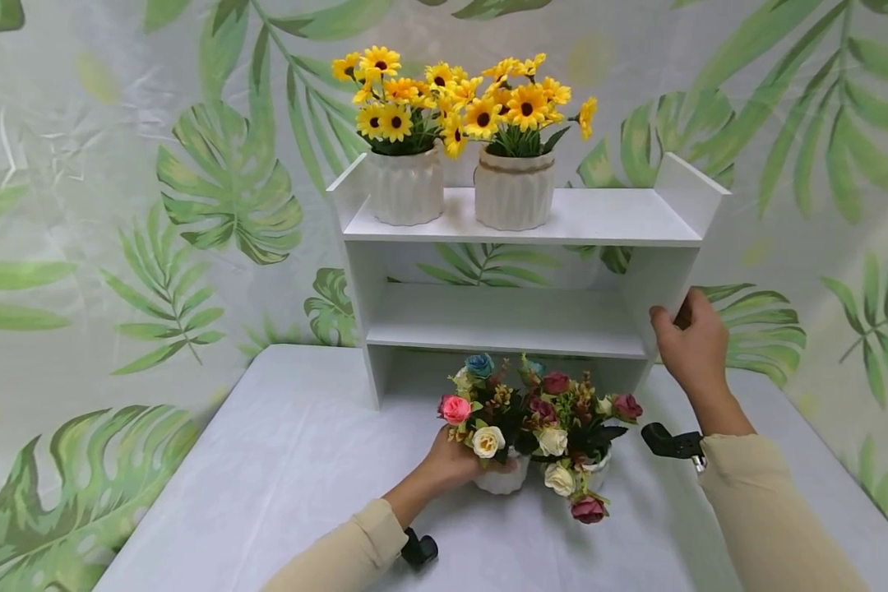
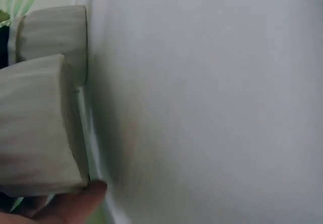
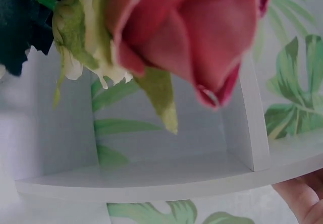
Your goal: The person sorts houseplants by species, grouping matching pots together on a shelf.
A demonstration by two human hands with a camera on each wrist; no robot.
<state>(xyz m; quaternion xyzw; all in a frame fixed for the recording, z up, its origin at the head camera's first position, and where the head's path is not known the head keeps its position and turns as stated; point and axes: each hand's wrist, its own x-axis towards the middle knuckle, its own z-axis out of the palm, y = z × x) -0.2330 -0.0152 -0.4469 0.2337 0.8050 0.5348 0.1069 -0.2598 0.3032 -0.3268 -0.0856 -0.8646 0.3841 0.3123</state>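
My left hand (image 1: 450, 462) holds a white pot (image 1: 501, 480) of artificial roses, pink, cream and blue, in front of the shelf. In the left wrist view a fingertip (image 2: 96, 186) lies at the lower edge of this ribbed pot (image 2: 38, 125). Right beside it stands a second white pot (image 1: 599, 469) with dark red and cream roses (image 1: 553, 441), some drooping forward. My right hand (image 1: 697, 345) grips the right side panel of the white shelf (image 1: 506, 316), thumb at its front edge. In the right wrist view the fingers (image 3: 298, 196) meet the panel's edge.
Two ribbed pots of yellow sunflowers, a left one (image 1: 405, 189) and a right one (image 1: 514, 193), stand on the top board. A middle board (image 1: 503, 321) lies below. The shelf stands on a white-covered table (image 1: 281, 460) before a leaf-patterned backdrop (image 1: 81, 205).
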